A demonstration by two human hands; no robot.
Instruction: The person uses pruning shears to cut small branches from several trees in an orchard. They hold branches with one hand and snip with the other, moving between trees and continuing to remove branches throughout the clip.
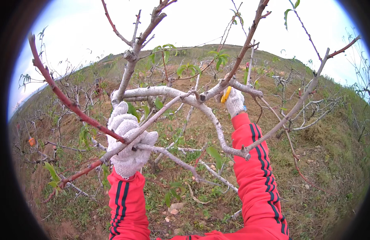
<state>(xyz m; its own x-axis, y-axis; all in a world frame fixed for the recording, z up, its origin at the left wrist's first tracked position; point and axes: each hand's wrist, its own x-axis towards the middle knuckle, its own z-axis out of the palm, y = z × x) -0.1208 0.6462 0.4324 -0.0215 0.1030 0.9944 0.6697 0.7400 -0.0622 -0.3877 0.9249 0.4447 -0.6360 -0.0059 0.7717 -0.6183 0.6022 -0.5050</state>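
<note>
My left hand (129, 141), in a white knitted glove, is raised among the branches of a leafless-looking fruit tree, behind a reddish-grey branch (156, 115). Whether its fingers grip a branch cannot be told. My right hand (233, 100), gloved the same way, is farther off at the right, behind a forked branch (218, 87). It is closed on a tool with a yellow handle (226, 94); the tool's other end is hidden behind the wood. A thick pale limb (161, 90) arches between the two hands.
A red branch (73, 106) slants in from the left, and a grey one (296, 108) crosses before my right sleeve. Thin twigs with green leaves hang between. Stones (175, 207) and grass lie below. Other bare trees stand on the slope, with an orange thing (31, 142) at the left.
</note>
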